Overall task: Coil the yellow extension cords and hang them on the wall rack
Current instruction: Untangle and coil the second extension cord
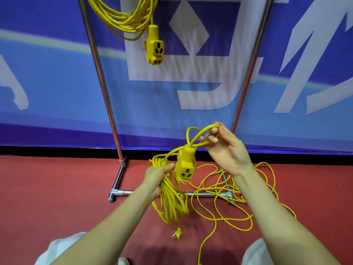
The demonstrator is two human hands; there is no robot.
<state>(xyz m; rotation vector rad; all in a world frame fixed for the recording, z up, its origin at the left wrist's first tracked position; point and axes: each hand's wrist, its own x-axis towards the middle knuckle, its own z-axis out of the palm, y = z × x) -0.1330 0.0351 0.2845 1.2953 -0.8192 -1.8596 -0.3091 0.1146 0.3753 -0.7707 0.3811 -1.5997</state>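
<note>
Head view: at 6 o'clock the left hand (159, 174) has its fingers curled round the top of a coiled cord (172, 203). The cord's turns hang down to a plug (178, 234) dangling just above the red floor (57, 188). Just to 3 o'clock of that grip hangs the cord's socket block (186, 163). Above it, toward 1 o'clock, the right hand (227, 150) pinches the tail loop (198, 135) between thumb and fingertips.

The step looks like tying off this coil with its socket end. To do it well:

- The left hand should clamp all the turns together so none slips out while the tail goes round.
- The right hand should lead the tail loop snugly round the neck of the bundle, close under the left fist, not lower where the turns splay.
- The heavy socket block should be left short, since a long dangling end would probably pull the wrap loose.
- The plug should stay clear of the loose cord (225, 213), which lies sprawled at 5 o'clock over the foot bar of the rack (99, 69). Snagging it there would tangle the two.

A hung coil (124, 22) already hangs at 11 o'clock on the rack, in front of the blue banner (57, 83). The loose cord is not yet coiled, so the task seems roughly halfway through.
</note>
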